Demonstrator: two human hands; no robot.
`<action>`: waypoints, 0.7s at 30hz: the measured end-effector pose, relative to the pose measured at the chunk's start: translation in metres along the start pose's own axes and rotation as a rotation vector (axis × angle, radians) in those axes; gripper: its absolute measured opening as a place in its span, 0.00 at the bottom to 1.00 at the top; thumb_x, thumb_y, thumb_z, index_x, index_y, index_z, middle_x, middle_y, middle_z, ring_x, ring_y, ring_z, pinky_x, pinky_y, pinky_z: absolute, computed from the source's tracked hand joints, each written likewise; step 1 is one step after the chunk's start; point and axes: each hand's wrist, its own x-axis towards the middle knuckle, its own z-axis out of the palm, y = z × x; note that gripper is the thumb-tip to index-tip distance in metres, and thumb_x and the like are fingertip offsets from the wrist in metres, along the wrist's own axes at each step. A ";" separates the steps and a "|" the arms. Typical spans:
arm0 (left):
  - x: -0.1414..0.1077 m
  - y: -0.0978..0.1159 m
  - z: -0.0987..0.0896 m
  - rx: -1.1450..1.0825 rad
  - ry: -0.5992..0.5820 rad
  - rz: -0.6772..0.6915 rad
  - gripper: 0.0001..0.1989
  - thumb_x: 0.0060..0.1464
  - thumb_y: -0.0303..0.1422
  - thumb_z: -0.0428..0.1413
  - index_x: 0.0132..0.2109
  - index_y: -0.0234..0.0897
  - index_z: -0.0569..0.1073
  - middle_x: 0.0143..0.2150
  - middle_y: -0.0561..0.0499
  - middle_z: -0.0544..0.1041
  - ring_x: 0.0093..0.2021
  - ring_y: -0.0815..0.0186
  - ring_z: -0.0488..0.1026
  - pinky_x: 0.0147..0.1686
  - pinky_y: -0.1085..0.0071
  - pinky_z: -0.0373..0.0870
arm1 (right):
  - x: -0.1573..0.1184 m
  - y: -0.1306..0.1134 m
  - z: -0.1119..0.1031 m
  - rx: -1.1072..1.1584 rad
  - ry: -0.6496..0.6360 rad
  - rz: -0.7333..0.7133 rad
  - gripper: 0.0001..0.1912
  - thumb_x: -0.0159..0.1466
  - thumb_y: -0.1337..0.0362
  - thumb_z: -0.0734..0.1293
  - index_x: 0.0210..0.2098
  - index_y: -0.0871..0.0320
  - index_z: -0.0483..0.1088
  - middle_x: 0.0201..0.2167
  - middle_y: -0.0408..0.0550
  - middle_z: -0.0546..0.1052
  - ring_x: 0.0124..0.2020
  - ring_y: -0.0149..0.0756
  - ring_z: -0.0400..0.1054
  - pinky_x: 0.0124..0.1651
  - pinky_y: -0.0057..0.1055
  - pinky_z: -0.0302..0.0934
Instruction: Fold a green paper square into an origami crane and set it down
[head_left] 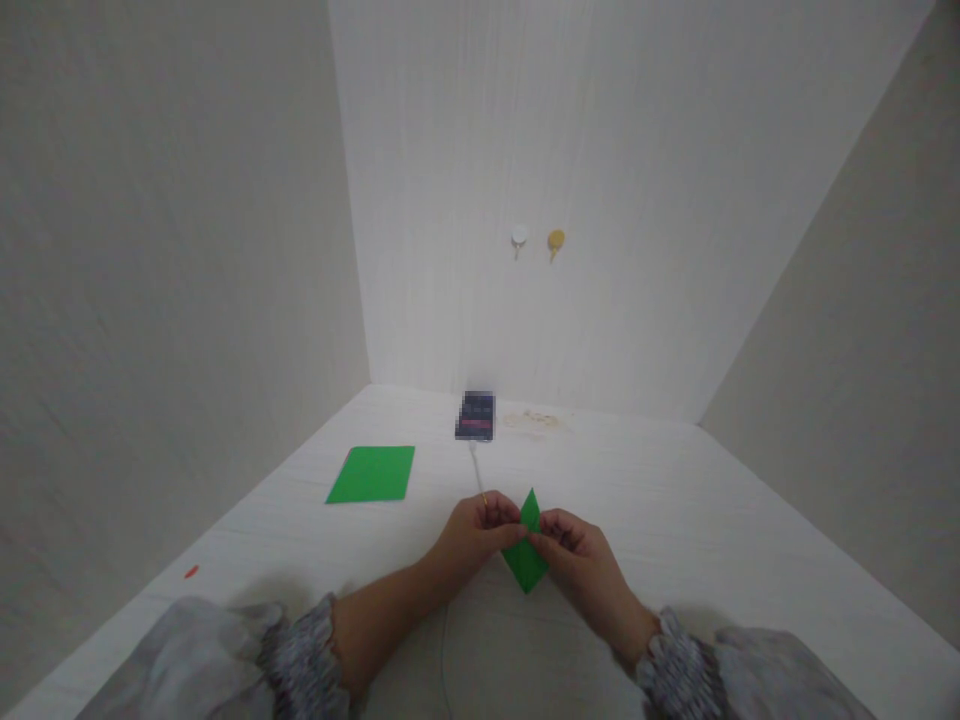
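Between my two hands is a green sheet of paper folded into a narrow kite or diamond shape (527, 572), one point up and away from me, the other toward me. My left hand (486, 525) pinches its left side, thumb lying across the front. On the right side, my right hand (570, 545) grips the paper between thumb and curled fingers. Both thumbtips nearly meet at the middle of the folded paper. Parts of its edges are hidden behind my fingers.
A flat green paper square (373, 474) lies on the white table (637, 480) to the left. A phone (475, 416) with a white cable (477, 468) rests near the back wall. Two hooks, white (519, 237) and yellow (556, 240), are on that wall. A small red piece (191, 572) lies far left.
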 end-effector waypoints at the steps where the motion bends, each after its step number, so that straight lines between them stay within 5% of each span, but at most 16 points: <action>1: 0.000 0.000 0.000 0.003 0.006 -0.005 0.11 0.36 0.32 0.61 0.27 0.32 0.68 0.23 0.54 0.70 0.24 0.73 0.65 0.26 0.75 0.58 | 0.000 0.000 0.000 0.004 -0.002 0.003 0.10 0.49 0.60 0.69 0.25 0.61 0.69 0.20 0.42 0.70 0.21 0.27 0.61 0.25 0.25 0.54; 21: -0.005 0.010 0.002 0.143 0.081 -0.038 0.15 0.43 0.40 0.55 0.21 0.31 0.67 0.15 0.55 0.66 0.18 0.73 0.62 0.21 0.76 0.58 | -0.002 0.000 0.004 -0.035 -0.173 0.127 0.07 0.45 0.65 0.68 0.19 0.60 0.64 0.15 0.37 0.66 0.17 0.24 0.55 0.22 0.24 0.48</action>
